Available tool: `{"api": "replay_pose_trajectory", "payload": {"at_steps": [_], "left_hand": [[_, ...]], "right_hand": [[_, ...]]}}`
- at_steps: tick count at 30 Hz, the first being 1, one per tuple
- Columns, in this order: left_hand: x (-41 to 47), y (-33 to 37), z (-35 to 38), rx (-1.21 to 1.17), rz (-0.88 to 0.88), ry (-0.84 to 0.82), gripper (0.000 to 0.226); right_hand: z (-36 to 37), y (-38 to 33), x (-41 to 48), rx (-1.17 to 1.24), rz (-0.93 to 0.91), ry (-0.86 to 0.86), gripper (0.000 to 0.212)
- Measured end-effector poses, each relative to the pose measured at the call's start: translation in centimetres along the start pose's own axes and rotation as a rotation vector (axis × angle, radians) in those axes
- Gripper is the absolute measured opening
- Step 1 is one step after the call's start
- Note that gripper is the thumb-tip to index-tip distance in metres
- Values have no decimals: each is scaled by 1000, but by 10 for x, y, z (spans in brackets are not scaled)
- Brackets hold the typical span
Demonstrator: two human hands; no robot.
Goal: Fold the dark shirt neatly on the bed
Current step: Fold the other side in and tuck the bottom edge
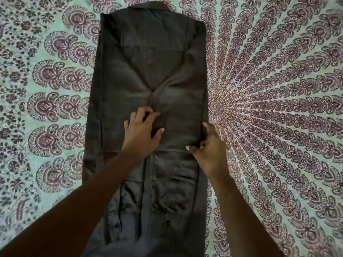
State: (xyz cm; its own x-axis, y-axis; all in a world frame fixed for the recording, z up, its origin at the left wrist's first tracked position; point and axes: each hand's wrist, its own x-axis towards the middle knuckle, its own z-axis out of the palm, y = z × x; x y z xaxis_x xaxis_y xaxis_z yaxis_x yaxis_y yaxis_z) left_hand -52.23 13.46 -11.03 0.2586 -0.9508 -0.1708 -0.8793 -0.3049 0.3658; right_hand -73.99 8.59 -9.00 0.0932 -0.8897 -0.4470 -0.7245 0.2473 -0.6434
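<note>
Head: left hand (143, 132) presses shirt (152, 62), right hand (209, 149) grips.

The head camera looks steeply down from close above the bed (278, 89) (a wide-angle view, arms entering from below).

The bed (278, 86) wears a pale green spread (289, 164) printed with maroon mandala motifs. Flat on it lies the shirt (148, 71), folded into a long strip, collar farthest away.
</note>
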Motion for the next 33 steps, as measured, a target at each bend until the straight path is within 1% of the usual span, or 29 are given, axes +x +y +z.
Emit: {"api": "replay_pose_trajectory", "payload": {"at_steps": [2,4,6,8,9,12,14,17,19,22,24,28,31,33], "left_hand": [[-6,0,0,5,12,-21,63],[-12,0,0,13,10,-47,67],[-19,0,0,-24,21,-68,67],[-27,0,-2,-66,40,-69,59],[-33,1,-2,-66,43,-45,53],[-66,6,-2,-46,-18,55,39],[-92,7,-3,-63,-47,60,34],[-139,-8,-5,-53,-44,40,32],[-171,-19,-8,-67,-135,48,33],[-211,-29,-10,-25,-372,18,42],[-227,-36,-7,-64,-459,-11,46],[-234,-47,2,-179,-430,14,45],[-234,-51,2,-242,-389,74,36],[-235,-59,1,-289,-343,85,29]], "right_hand": [[2,13,-13,28,42,58,81],[3,19,-27,29,51,96,82],[6,19,-48,11,-4,7,90],[11,21,-71,-7,-59,-97,99],[12,26,-80,-26,-63,-100,100],[11,40,-105,-43,11,17,95],[14,49,-121,-33,35,-12,99],[28,61,-149,-5,-8,-83,108],[32,68,-164,-30,18,-59,110],[36,73,-187,-29,51,-11,105],[40,78,-199,-10,61,-11,105],[51,89,-209,58,64,36,101],[50,93,-209,60,49,-1,105],[45,95,-208,42,27,-39,109]]}}
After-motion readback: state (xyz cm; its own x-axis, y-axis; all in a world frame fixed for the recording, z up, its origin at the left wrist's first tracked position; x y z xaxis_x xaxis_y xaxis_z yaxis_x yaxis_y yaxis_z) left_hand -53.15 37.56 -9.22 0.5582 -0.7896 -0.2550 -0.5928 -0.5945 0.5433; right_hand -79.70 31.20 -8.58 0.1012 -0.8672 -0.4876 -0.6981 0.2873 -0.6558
